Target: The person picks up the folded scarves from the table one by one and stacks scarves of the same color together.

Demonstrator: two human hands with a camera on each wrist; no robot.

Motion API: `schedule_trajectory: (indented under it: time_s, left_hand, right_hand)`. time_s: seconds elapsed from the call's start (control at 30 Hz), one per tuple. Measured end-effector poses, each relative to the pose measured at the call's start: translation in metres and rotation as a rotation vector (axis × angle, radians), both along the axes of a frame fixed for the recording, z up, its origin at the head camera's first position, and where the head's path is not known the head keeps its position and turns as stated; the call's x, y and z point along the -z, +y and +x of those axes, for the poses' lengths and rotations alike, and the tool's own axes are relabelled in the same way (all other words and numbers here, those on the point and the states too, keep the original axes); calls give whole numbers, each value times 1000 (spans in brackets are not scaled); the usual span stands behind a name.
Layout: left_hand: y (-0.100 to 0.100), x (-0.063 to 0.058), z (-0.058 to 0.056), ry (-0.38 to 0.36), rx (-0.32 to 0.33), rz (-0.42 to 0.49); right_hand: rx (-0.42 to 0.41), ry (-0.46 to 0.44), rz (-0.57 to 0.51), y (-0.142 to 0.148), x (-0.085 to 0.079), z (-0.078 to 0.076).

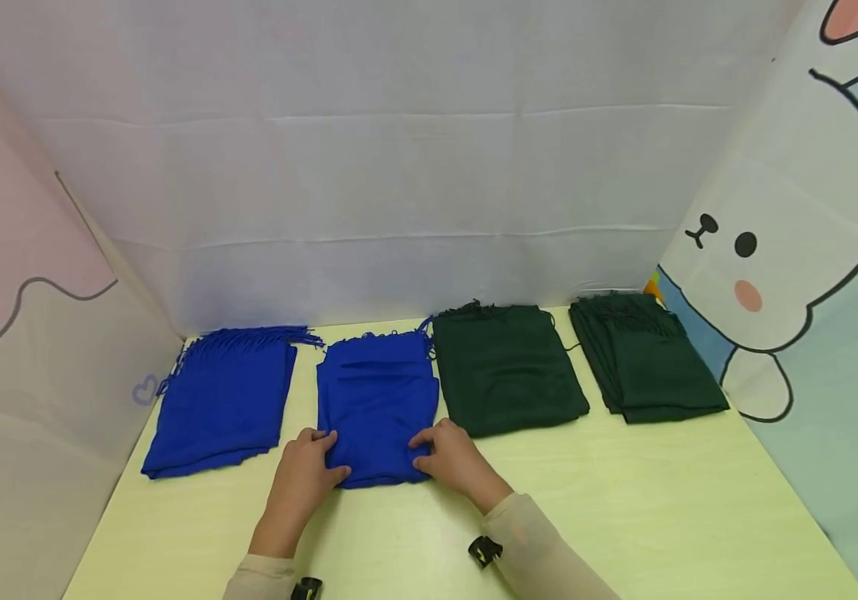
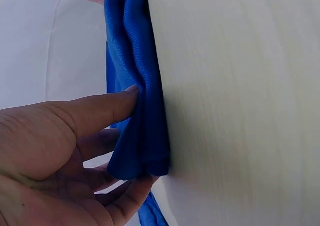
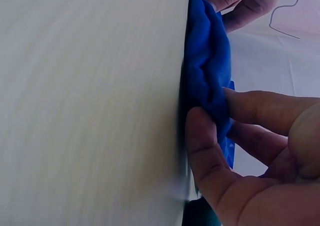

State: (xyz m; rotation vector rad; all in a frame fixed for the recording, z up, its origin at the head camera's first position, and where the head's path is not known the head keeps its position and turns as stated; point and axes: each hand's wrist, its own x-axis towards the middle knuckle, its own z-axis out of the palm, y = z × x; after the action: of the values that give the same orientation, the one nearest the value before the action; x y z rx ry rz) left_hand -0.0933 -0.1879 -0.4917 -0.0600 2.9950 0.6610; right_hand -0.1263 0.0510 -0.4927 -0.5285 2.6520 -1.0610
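Observation:
Both hands are at the near corners of a folded blue fringed scarf [image 1: 380,400], second from the left in a row on the table. My left hand [image 1: 307,471] holds its near left corner, with the thumb [image 2: 107,109] against the front folds and the other fingers round the side. At the near right corner, my right hand [image 1: 455,458] pinches the cloth between thumb and finger. Layered folds of the blue scarf show along the front edge in the right wrist view [image 3: 207,56]. Its fringe lies at the far side.
Left of it lies another folded blue scarf [image 1: 222,408]. To the right are a folded dark green scarf [image 1: 507,371] and a second green one [image 1: 650,358] near the right wall. The pale table [image 1: 669,517] meets a white cloth backdrop [image 1: 429,167] behind.

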Motion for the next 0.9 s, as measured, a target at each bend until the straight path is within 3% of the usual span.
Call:
schedule_trajectory:
  time_s: [0.47, 0.9]
  left_hand:
    - [-4, -9, 8, 0, 48, -23]
    - [-8, -16, 8, -60, 83, -15]
  right_hand:
    - [-32, 21, 23, 2, -1, 6]
    - [-53, -3, 39, 4, -7, 11]
